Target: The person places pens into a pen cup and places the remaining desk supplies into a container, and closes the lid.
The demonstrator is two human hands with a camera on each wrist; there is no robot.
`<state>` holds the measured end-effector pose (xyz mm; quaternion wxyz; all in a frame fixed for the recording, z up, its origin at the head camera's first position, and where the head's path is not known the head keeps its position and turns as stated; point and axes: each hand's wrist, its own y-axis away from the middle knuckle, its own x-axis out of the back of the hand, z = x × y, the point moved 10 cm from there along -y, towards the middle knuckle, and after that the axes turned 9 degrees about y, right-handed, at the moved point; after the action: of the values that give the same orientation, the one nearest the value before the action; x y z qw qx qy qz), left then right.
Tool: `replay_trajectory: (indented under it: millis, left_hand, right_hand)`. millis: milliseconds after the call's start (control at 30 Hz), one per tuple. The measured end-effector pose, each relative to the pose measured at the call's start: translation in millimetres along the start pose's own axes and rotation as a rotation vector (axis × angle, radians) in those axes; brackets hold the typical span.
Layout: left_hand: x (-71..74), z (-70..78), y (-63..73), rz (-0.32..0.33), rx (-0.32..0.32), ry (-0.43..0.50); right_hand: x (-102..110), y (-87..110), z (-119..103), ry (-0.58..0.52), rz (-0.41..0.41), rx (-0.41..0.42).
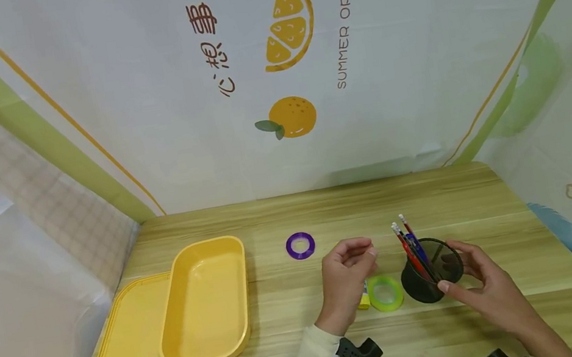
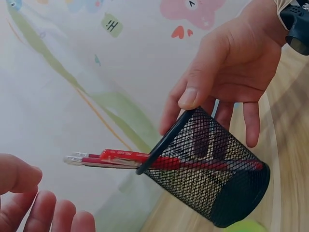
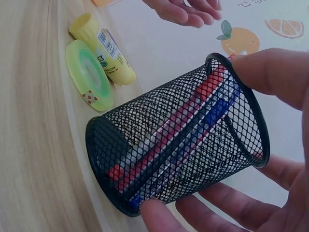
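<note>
My right hand (image 1: pixel 482 285) holds a black mesh pen cup (image 1: pixel 423 289) by its side, with the thumb at the rim. Pencils and pens (image 2: pixel 116 159) stick out of the cup on the side toward my left hand. Red and blue pens (image 3: pixel 215 113) show through the mesh. My left hand (image 1: pixel 347 277) hovers left of the cup, its fingers loosely curled around nothing. Beside that hand lies a green tape roll (image 1: pixel 388 307). A yellow glue stick (image 3: pixel 108 50) lies against the tape; in the head view my left hand partly covers it.
A purple tape roll (image 1: pixel 289 247) lies farther back on the wooden table (image 1: pixel 269 215). On the left, a yellow bin (image 1: pixel 205 308) overlaps its flat yellow lid (image 1: pixel 123 351). Printed white curtains (image 1: pixel 173 127) hang behind and at both sides.
</note>
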<state>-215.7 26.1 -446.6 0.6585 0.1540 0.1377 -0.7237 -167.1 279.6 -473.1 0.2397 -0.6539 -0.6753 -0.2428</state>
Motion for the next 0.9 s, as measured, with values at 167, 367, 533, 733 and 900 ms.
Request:
replay_trajectory:
  millis: [167, 367, 533, 733, 900]
  left_hand:
    - [8.0, 11.1, 5.8, -0.011, -0.013, -0.028]
    - [21.9, 23.0, 12.6, -0.007, -0.035, -0.064]
    - [33.9, 37.2, 18.0, -0.005, -0.056, -0.081]
    - [47.6, 58.1, 22.5, -0.007, -0.082, -0.106]
    - [66.5, 75.2, 26.0, 0.029, -0.104, -0.123]
  right_hand:
    - [5.2, 2.4, -4.3, 0.04, 0.046, 0.018]
    - [19.0, 5.9, -16.7, 0.143, 0.156, 0.018]
    - [31.9, 12.9, -37.1, 0.195, 0.267, 0.062]
    - [39.8, 20.0, -59.2, 0.181, 0.366, 0.11]
    - [39.0, 24.4, -74.1, 0.137, 0.408, 0.16]
